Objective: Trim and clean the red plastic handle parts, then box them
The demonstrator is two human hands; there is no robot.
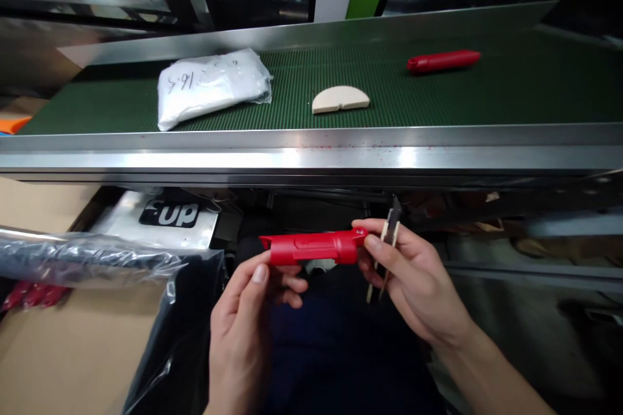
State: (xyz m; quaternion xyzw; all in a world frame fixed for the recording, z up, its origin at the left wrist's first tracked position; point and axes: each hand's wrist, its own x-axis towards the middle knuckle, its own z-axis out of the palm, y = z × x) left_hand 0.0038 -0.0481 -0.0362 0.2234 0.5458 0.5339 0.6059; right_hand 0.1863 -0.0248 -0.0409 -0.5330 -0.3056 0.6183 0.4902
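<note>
You hold the red plastic handle shell (314,248) level between both hands, below the steel front rail (311,157) of the conveyor. Your left hand (243,324) pinches the shell's left end, thumb on the near face and fingers curled under it. Your right hand (413,279) closes on the right end, where a small hole shows at the tip, and the same hand also clamps a slim blade tool (387,249) with a pale handle between thumb and forefinger, its dark tip pointing up.

To work the piece well, keep the left-hand pinch firm and close to the end so the shell does not rotate. Keep the blade tool's tip turned away from your left fingers, and support the shell from below while the tool is near it. Judging from the grip, the right end is the part under work; hold it steady before applying any edge.

On the green conveyor belt (511,91) above lie a white filled bag (209,85) with handwriting, a beige half-disc (339,99) and a second red handle (442,60), well apart from one another. A clear plastic bag (87,258) lies to your left over a cardboard box (63,350)
</note>
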